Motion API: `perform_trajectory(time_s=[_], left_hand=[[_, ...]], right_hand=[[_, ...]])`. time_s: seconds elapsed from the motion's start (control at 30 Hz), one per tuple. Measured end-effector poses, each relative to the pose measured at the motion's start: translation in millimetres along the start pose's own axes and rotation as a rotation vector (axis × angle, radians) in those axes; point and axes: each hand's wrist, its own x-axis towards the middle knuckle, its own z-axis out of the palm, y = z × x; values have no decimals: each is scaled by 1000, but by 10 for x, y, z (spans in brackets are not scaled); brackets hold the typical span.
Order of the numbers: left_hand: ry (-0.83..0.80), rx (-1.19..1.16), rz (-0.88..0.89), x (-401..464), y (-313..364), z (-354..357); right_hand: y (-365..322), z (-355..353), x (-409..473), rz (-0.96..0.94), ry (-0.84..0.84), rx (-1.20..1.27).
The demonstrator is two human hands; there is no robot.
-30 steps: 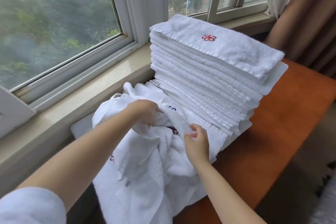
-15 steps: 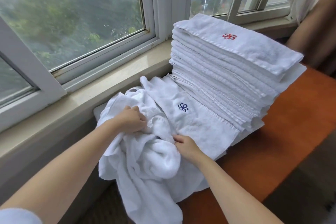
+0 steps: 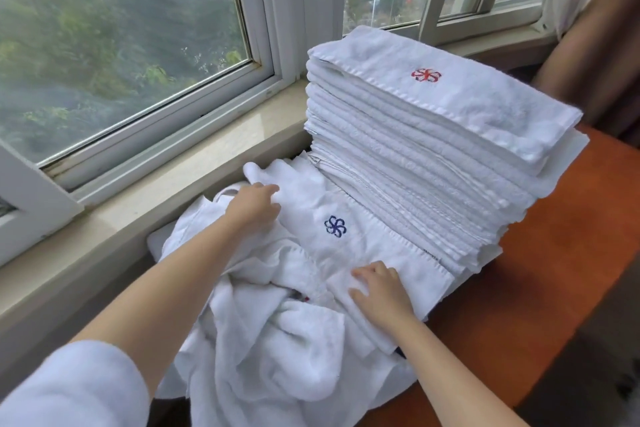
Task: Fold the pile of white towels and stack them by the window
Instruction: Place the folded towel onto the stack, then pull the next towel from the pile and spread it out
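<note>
Both hands, left hand (image 3: 254, 203) and right hand (image 3: 379, 291), press a blue-crested towel (image 3: 332, 218) beside the folded stack (image 3: 433, 149).

A reddish-brown wooden table (image 3: 561, 253) is set against the wall below a pale stone window sill (image 3: 194, 166). A tall stack of folded white towels (image 3: 415, 163) is placed on the table at the window end, its top towel marked with a red emblem. Just beside the stack, a loose pile of unfolded white towels (image 3: 277, 340) is spread on the table and hangs over its near edge.
</note>
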Motion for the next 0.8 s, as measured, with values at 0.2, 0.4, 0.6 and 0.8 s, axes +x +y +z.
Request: perform_trajectory(time_s=[0.2,0.4,0.6,0.8], left_hand=[[-225,421,210,321,284,204],[-389,392,-39,537,146,288],[-264,490,62,675,221,418],[-337,561,108,672,316,306]], right_hand=[[-16,137,34,6,126,-173],[118,240,123,98,103,-239],[135,355,181,142,76,-222],[101,154,216,155,-87,-186]])
